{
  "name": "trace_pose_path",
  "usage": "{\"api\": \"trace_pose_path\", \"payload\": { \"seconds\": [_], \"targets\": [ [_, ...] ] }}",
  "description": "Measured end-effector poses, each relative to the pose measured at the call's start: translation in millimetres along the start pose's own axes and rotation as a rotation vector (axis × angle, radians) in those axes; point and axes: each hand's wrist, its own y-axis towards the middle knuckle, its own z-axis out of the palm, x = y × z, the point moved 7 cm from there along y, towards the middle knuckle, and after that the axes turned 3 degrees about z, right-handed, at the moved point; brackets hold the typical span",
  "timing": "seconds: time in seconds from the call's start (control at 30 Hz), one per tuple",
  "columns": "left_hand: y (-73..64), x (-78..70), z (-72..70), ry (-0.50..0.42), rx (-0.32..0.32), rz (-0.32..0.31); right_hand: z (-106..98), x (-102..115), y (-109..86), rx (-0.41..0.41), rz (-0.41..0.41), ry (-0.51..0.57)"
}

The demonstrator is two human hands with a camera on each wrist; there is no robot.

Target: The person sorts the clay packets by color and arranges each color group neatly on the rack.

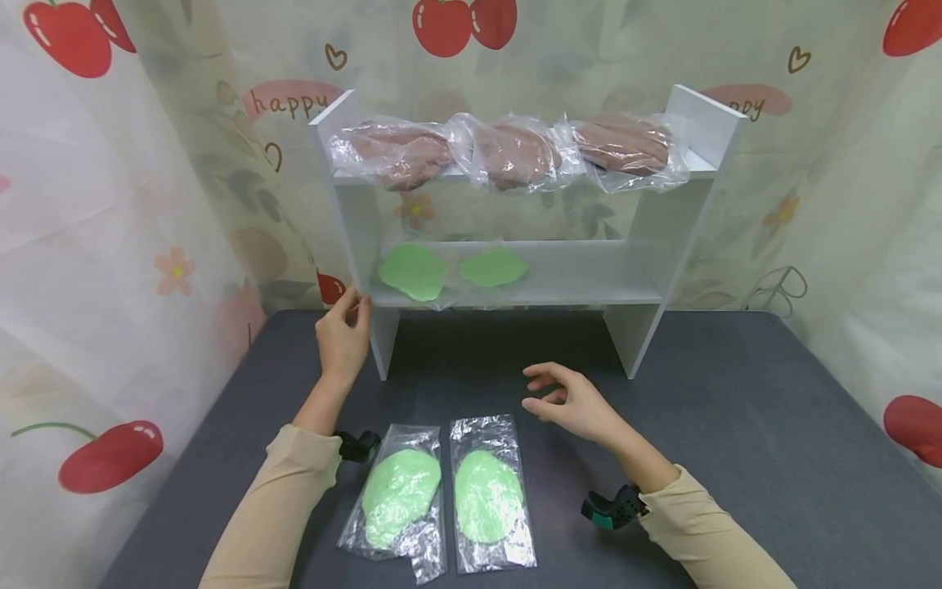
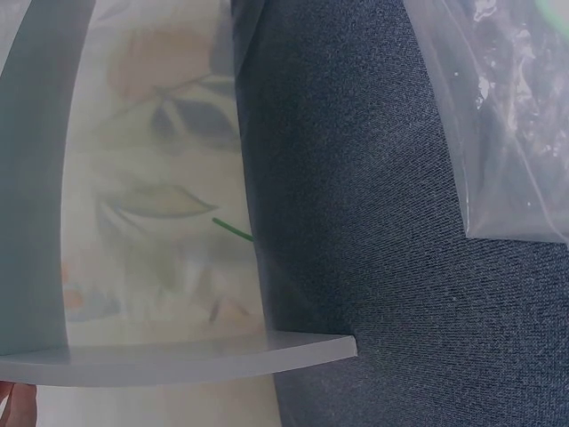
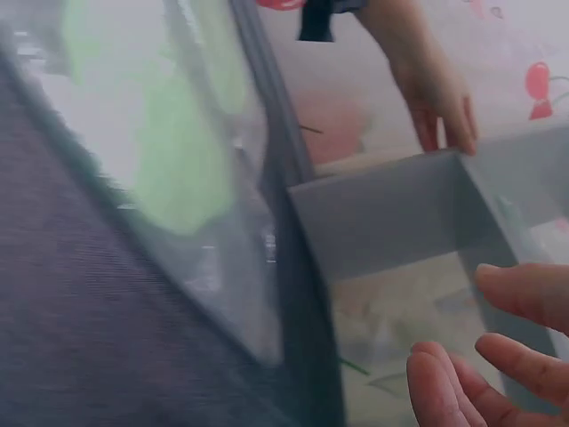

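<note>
My left hand (image 1: 344,331) touches the outer left side of a white two-tier shelf (image 1: 574,274), its fingertips at the lower board's corner. In the left wrist view, those fingertips (image 2: 20,407) show beside the side panel. My right hand (image 1: 577,402) is raised in front of the shelf, fingers loosely bent, holding nothing. On the dark table lie two clear bags, each with a flat light-green piece: one on the left (image 1: 401,497), one on the right (image 1: 489,496). Two similar bagged green pieces, left (image 1: 414,272) and right (image 1: 493,267), lie on the lower board.
Across the top board lie three clear bags of brown, lumpy contents: left (image 1: 412,155), middle (image 1: 518,154) and right (image 1: 624,145). Printed curtains (image 1: 177,204) surround the dark table (image 1: 743,425) at the back and sides. A thin looped cord (image 1: 783,282) shows behind the right back corner.
</note>
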Motion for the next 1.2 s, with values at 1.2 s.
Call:
{"api": "trace_pose_path", "payload": {
  "seconds": [1.2],
  "targets": [
    [0.6,4.1,0.9,0.004,-0.003,-0.009,76.7,-19.2,-24.5,0.305,0.094,-0.208]
  ]
}}
